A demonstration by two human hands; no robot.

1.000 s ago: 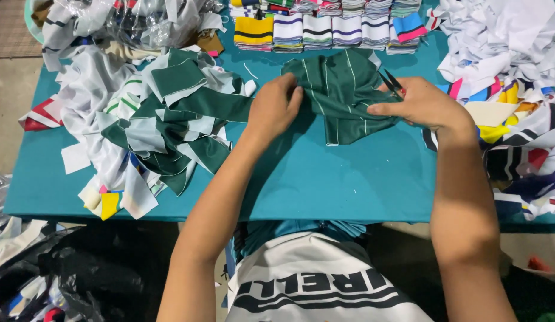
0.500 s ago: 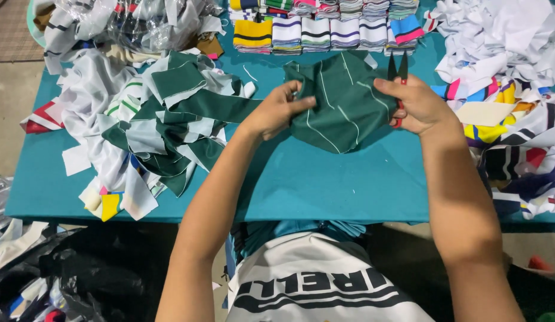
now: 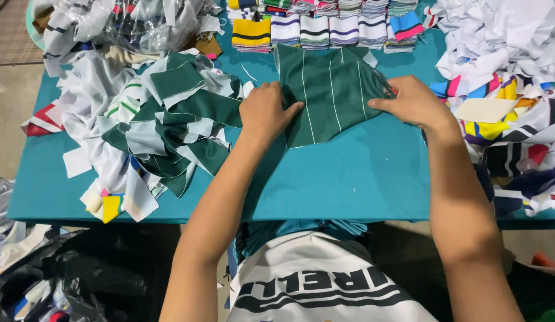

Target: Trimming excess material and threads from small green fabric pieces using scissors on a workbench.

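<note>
A heap of green and white fabric scraps (image 3: 164, 128) lies left on the teal table (image 3: 361, 179), beside it the left hand (image 3: 267, 112) presses flat, fingers loosely spread, on a green striped fabric piece (image 3: 331, 89), whose right edge the right hand (image 3: 411, 101) pinches.

One camera on the person's head looks steeply down, close above the two hands, facing away across the teal table (image 3: 361, 179) toward the far folded stacks (image 3: 325, 27).
</note>
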